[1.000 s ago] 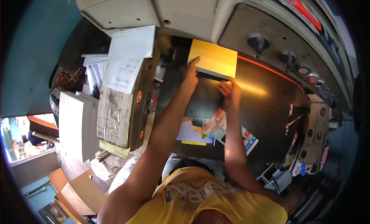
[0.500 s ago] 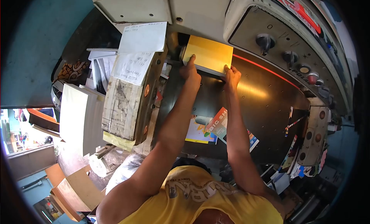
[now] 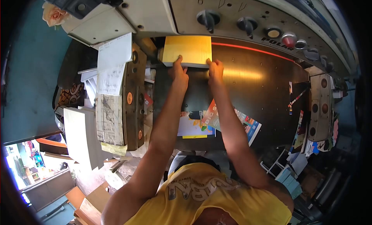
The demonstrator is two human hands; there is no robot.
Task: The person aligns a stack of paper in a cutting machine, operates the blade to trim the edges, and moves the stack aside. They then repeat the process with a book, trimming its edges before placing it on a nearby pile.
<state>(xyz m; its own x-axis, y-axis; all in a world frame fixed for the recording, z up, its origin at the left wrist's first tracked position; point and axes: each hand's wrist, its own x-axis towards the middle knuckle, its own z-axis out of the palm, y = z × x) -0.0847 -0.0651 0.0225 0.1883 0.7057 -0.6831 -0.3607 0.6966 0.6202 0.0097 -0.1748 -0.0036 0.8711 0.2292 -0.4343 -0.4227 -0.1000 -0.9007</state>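
Note:
A thick stack of yellow paper (image 3: 188, 50) lies on the black table (image 3: 255, 93) of a paper cutter, its far edge under the machine's head. My left hand (image 3: 177, 71) presses on the stack's near left edge, fingers on top. My right hand (image 3: 215, 68) holds the stack's near right corner. Both arms reach straight forward from my yellow shirt.
The cutter's control panel (image 3: 252, 23) with knobs and buttons runs along the top, a red line (image 3: 255, 50) below it. Colourful printed sheets (image 3: 217, 122) lie near the front edge. White paper stacks (image 3: 112, 66) sit on the left side table; cut scraps (image 3: 310, 139) pile at right.
The yellow stack has slid further under the machine's head, and both hands have closed in on its near edge. My head has shifted, bringing the panel more into view.

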